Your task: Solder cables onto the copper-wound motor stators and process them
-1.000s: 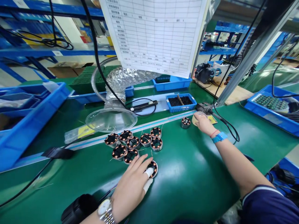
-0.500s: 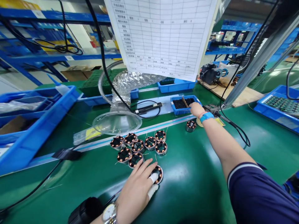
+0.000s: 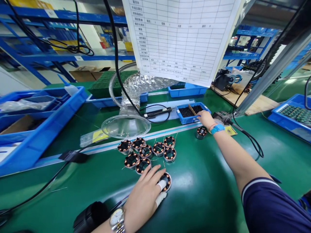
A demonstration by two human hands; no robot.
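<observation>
— Blue at the far end of the reach: changing how?

— Bringing the right hand (image 3: pixel 206 118) leftward past the lone ring (image 3: pixel 201 133) to the parts bin (image 3: pixel 188 120); judging by position, probably turning to the small black pieces (image 3: pixel 186 112) inside.

— Showing what finger state there?

— Bending, with fingers close together at the bin's near right corner; hiding the tips too much for telling whether gripping anything.

— And on the left?

— Keeping the left hand (image 3: pixel 145 194) in place; spreading the bare fingers slightly, laying one white-covered finger over the near ring (image 3: pixel 168 183), with thumb just beside; not revealing any firm pinch either way.

— Leaving what beyond?

— Leaving eight copper-wound rings (image 3: pixel 146 156) clustered on the green bench (image 3: pixel 194 181), just past that hand.
</observation>
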